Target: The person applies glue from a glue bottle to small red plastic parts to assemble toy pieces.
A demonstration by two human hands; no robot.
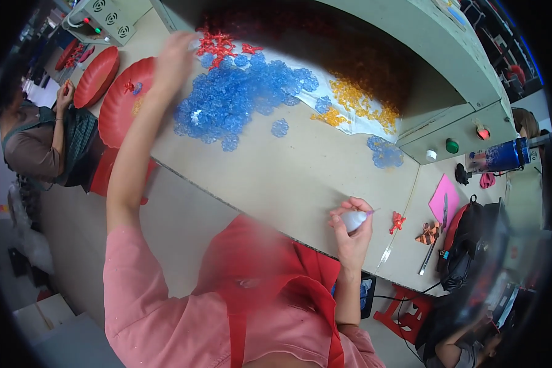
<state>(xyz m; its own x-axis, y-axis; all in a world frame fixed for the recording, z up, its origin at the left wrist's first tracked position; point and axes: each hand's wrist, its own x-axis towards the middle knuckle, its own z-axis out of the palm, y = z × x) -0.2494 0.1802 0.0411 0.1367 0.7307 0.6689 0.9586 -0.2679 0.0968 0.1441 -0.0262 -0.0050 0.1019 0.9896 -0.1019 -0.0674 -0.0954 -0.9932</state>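
Observation:
My right hand [353, 240] is closed around a small white squeeze bottle [352, 220] with a thin purple tip pointing right, just above the table. A small red plastic figure piece [397, 222] lies to the right of that hand. My left hand [176, 60] reaches to the far left, beside a heap of translucent red pieces [218, 46]. Motion smears its fingers, so whether they hold anything cannot be made out. A large pile of translucent blue flower-shaped pieces [227, 101] spreads to the right of my left forearm.
Small amber pieces [365, 101] lie on a white sheet under the green-grey machine housing [411, 46]. Red fluted trays [118, 116] sit at the left, near a seated co-worker [40, 141]. A pink sheet [443, 199], tweezers [428, 257] and a black bag [463, 245] are at the right.

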